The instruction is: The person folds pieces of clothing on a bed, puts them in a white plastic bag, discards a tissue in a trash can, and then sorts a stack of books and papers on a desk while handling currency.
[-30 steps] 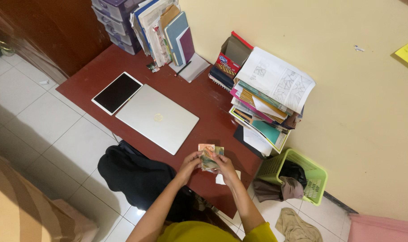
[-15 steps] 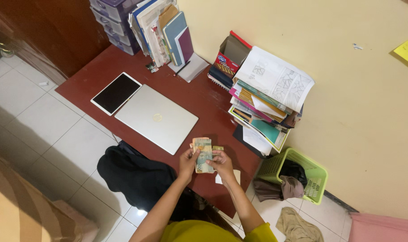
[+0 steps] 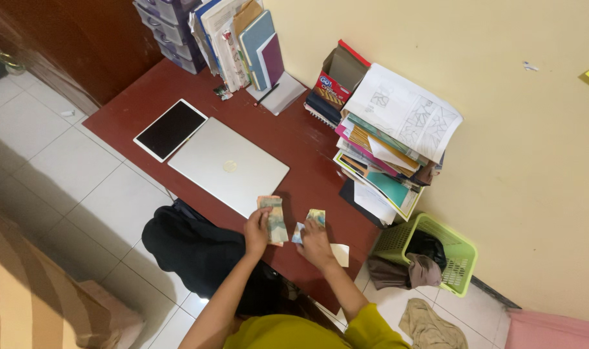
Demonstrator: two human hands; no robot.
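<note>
I am watching the left hand (image 3: pixel 256 231), low in the centre of the frame, pinching a small fan of colourful paper banknotes (image 3: pixel 273 218) between thumb and fingers, holding them just above the front edge of the dark red wooden table (image 3: pixel 294 145). Just right of it, the right hand (image 3: pixel 315 244) is pressing its fingertips flat onto a few loose greenish banknotes (image 3: pixel 309 224) lying on the tabletop, beside a small white paper slip (image 3: pixel 339 254). Above the hands, a closed silver laptop (image 3: pixel 228 167) is sitting next to a white-framed tablet (image 3: pixel 170 129), and a leaning pile of books and papers (image 3: pixel 388 145) is filling the right of the table.
</note>
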